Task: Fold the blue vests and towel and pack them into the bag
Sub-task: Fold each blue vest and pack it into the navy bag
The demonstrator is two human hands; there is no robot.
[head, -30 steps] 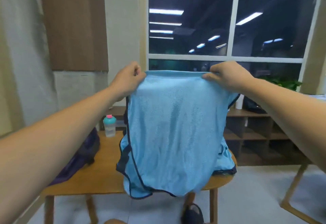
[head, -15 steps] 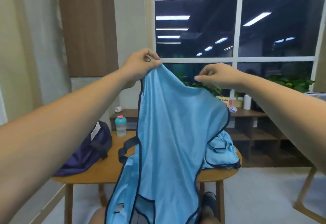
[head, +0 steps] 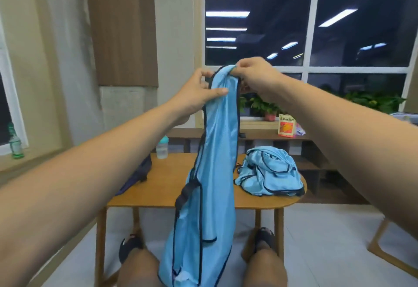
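Half a second ago the hands were apart; now the left hand (head: 199,93) and right hand (head: 255,76) pinch the top of the blue vest (head: 214,173) together, so it hangs narrow before the table (head: 162,182) edge. Bare wood lies between the bag (head: 139,172) and the heaped vests (head: 269,173).

both hands (head: 199,92) pinching vest (head: 210,173) — dangling

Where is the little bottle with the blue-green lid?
In the head view, the bottle stands on the table's far edge, left of the hanging vest and just right of the dark bag.
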